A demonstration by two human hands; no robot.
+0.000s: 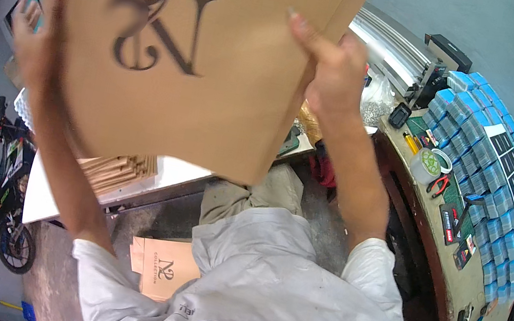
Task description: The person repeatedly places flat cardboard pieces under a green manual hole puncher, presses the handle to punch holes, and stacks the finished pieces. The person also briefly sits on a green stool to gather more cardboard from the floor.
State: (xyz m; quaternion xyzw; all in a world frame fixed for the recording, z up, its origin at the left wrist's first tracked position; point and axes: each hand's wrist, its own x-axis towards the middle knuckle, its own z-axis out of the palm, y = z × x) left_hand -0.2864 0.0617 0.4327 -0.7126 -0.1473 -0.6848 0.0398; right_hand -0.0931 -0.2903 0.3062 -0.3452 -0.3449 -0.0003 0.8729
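Observation:
A large brown paper bag [210,111] is held up in front of me, tilted, its dark printed lettering upside down. My right hand [338,72] grips its right edge, thumb lying on the front face and the other fingers mostly hidden behind. At the left edge, my left hand [36,46] holds the bag's side, slightly blurred, with the thumb along the edge and fingertips showing beyond it. Beneath the bag, a stack of folded brown paper pieces [120,174] lies on the white table [176,170]. Another printed brown bag [166,268] rests low, left of my body.
On my right a long workbench [427,211] carries a tape roll [426,164], red-handled pliers [438,185] and small tools. Blue bundled stacks [507,184] rise behind it. A long metal machine [393,50] stands at the back. A motorbike [8,206] is parked at left.

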